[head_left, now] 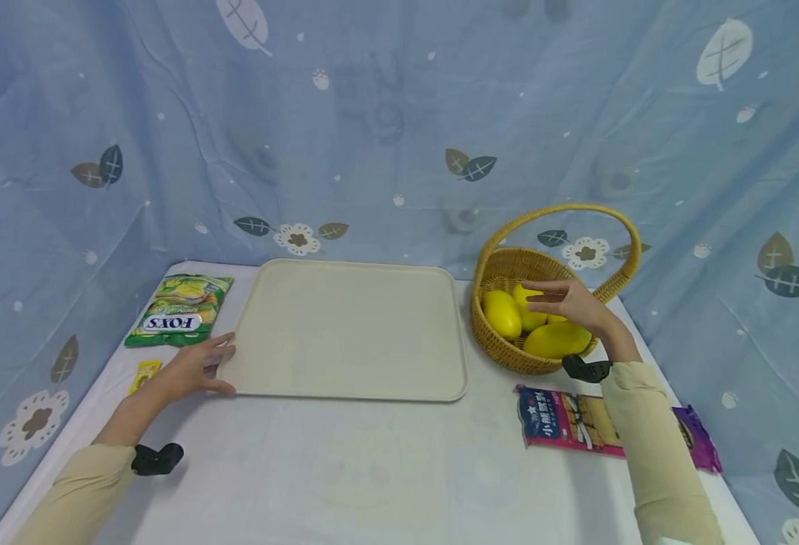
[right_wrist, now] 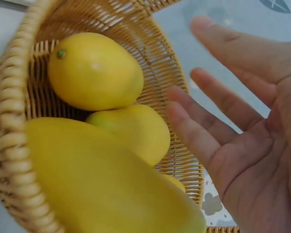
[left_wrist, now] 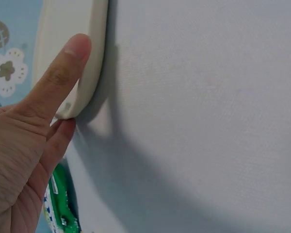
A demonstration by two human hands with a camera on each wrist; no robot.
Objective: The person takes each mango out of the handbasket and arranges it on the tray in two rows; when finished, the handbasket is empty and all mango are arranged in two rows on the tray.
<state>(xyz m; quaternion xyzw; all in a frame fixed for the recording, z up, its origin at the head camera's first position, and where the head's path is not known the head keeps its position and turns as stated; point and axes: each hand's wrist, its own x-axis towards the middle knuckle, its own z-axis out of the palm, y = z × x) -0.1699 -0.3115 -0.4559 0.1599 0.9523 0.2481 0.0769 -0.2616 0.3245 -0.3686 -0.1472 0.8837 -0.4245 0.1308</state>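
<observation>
At the near left corner of the beige tray (head_left: 344, 329), the left hand (head_left: 191, 371) holds the rim, thumb on top and fingertips at the underside, as the left wrist view shows the tray (left_wrist: 99, 53) and hand (left_wrist: 34, 126). The right hand (head_left: 579, 306) hovers over the wicker basket (head_left: 508, 356) with fingers spread and nothing in them. Inside the basket lie several yellow fruits, among them a rounded one (head_left: 501, 314) and a long one (head_left: 556, 341). In the right wrist view the right hand (right_wrist: 252, 116) is beside the fruits, apart from the long one (right_wrist: 102, 179).
A green candy bag (head_left: 181, 310) and a small yellow packet (head_left: 143, 375) lie left of the tray. Below the basket lie a pink and blue snack pack (head_left: 563, 420) and a purple packet (head_left: 699, 439), partly behind the right forearm. The basket's tall handle (head_left: 576, 207) arches above it.
</observation>
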